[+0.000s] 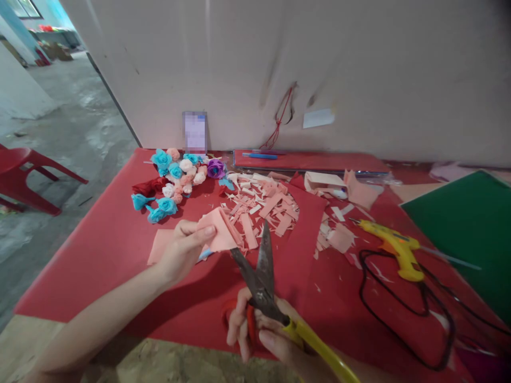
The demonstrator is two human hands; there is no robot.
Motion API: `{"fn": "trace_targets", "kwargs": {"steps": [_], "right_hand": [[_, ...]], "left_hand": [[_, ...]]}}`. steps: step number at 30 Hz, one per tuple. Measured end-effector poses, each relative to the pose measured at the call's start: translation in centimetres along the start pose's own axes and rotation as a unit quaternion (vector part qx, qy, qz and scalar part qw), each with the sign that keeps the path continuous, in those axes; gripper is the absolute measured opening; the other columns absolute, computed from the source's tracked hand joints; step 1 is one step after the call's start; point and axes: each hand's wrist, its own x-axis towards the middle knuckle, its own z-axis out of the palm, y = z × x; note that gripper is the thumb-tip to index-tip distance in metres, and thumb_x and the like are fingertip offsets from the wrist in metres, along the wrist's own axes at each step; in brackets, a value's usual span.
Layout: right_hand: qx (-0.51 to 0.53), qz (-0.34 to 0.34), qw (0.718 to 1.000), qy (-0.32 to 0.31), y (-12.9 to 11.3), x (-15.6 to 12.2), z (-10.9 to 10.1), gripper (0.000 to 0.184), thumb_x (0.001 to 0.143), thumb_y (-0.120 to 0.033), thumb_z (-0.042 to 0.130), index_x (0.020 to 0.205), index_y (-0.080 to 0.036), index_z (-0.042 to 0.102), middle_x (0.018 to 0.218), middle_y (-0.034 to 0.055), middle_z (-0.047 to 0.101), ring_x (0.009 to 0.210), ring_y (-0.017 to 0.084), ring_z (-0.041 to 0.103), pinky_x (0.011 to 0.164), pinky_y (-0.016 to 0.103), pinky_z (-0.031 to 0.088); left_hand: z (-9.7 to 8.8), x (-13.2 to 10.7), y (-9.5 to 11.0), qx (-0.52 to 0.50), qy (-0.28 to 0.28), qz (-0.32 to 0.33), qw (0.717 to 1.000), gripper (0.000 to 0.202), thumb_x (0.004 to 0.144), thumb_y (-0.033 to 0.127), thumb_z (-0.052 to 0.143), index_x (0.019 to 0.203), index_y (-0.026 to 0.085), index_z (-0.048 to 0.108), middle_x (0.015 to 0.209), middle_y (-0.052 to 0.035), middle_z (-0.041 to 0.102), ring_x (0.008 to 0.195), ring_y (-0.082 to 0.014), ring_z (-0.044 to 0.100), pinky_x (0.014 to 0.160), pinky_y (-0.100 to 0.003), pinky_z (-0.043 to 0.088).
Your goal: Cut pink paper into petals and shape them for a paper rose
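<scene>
My left hand (181, 250) pinches a folded piece of pink paper (221, 230) and holds it above the red table cover (107, 250). My right hand (259, 332) grips scissors (259, 276) with red and yellow handles. Their dark blades are parted, and one blade tip touches the lower edge of the pink paper. A flat pink sheet (159, 246) lies under my left hand.
Pink paper scraps (265, 205) are heaped beyond the hands. Blue, pink, white and purple paper flowers (179, 175) lie at the back left. A yellow glue gun (397, 247) with a black cord (399, 314) lies right, beside a green sheet (467, 223). A red chair (24, 170) stands left.
</scene>
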Motion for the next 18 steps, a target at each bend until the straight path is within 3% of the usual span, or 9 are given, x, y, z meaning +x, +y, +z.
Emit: {"fn": "trace_targets", "kwargs": {"steps": [2, 6, 13, 18], "right_hand": [[-0.010, -0.033, 0.999, 0.015, 0.01, 0.05, 0.08, 0.014, 0.077, -0.035, 0.051, 0.088, -0.025, 0.051, 0.069, 0.0016, 0.062, 0.050, 0.011, 0.055, 0.047, 0.020, 0.038], [-0.003, -0.035, 0.999, -0.001, 0.29, 0.12, -0.03, 0.018, 0.076, -0.034, 0.052, 0.092, -0.026, 0.052, 0.072, 0.0025, 0.063, 0.049, 0.010, 0.054, 0.046, 0.019, 0.039], [-0.012, -0.022, 1.000, -0.008, 0.18, -0.08, -0.20, 0.023, 0.075, -0.037, 0.051, 0.095, -0.024, 0.051, 0.071, 0.0037, 0.062, 0.049, 0.011, 0.053, 0.045, 0.021, 0.038], [-0.014, -0.023, 1.000, 0.004, -0.06, -0.29, -0.09, 0.020, 0.078, -0.034, 0.050, 0.094, -0.024, 0.051, 0.072, 0.0030, 0.061, 0.054, 0.011, 0.055, 0.050, 0.022, 0.040]], "left_hand": [[0.01, -0.02, 0.08, 0.006, -0.003, -0.002, 1.000, 0.028, 0.059, 0.035, 0.072, 0.041, 0.015, 0.064, 0.039, 0.0007, 0.055, 0.038, -0.0083, 0.044, 0.040, -0.021, 0.034], [-0.02, -0.10, 0.13, 0.014, 0.002, -0.003, 1.000, 0.027, 0.057, 0.037, 0.073, 0.042, 0.016, 0.065, 0.040, -0.0001, 0.055, 0.039, -0.0095, 0.045, 0.041, -0.022, 0.035], [-0.15, -0.17, 0.09, 0.037, 0.005, -0.013, 0.999, 0.034, 0.054, 0.039, 0.074, 0.036, 0.014, 0.060, 0.031, 0.0009, 0.045, 0.033, -0.0069, 0.035, 0.038, -0.023, 0.023], [-0.13, -0.12, 0.19, 0.044, 0.007, -0.018, 0.999, 0.036, 0.053, 0.041, 0.075, 0.033, 0.015, 0.058, 0.029, 0.0023, 0.040, 0.034, -0.0065, 0.032, 0.039, -0.024, 0.021]]}}
